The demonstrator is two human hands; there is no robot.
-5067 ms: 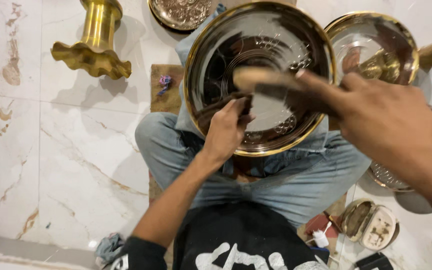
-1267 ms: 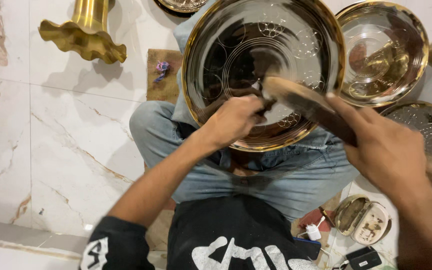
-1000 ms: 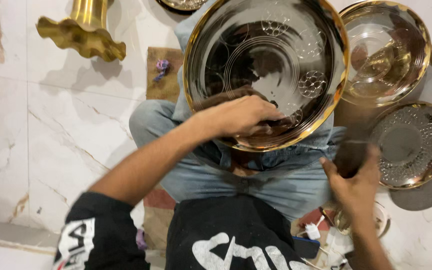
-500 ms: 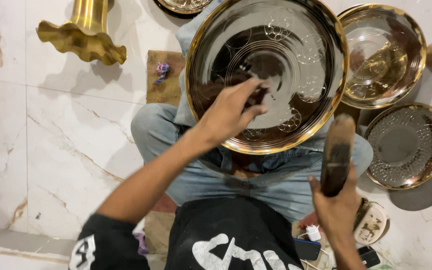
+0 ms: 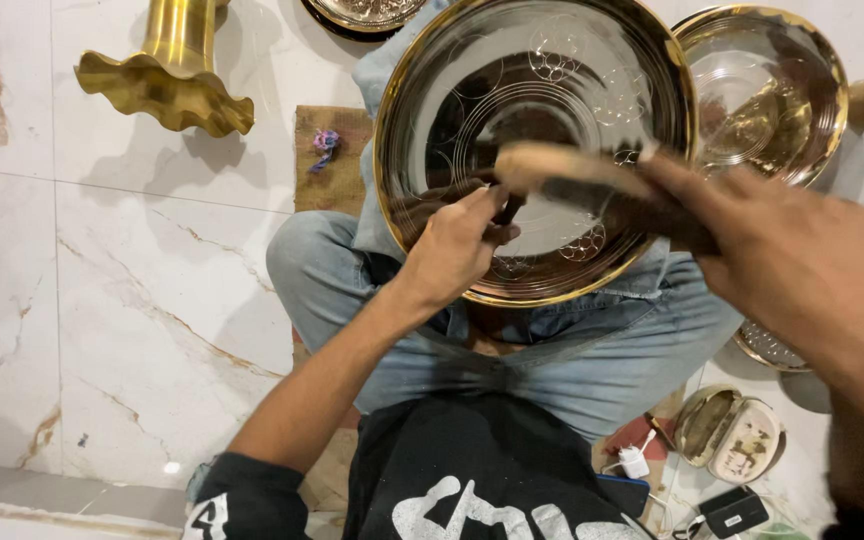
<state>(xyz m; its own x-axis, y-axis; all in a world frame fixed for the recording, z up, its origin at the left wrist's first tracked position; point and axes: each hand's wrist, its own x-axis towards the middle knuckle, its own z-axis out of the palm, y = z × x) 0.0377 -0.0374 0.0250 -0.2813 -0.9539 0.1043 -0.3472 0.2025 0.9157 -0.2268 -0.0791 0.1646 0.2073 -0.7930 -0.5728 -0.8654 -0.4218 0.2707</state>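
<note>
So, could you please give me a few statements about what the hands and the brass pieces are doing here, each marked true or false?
1. The left hand holds a small dark tool against the inside of the large gold-rimmed plate. True.
2. The right hand is empty. False: it grips a wooden mallet over the plate.
3. The large plate lies flat on the marble floor. False: it rests on the person's jeans-clad lap.
4. A second gold-rimmed bowl lies to the right of the large plate. True.
5. The fluted brass stand lies inside the large plate. False: it lies on the floor at upper left, apart from it.
</note>
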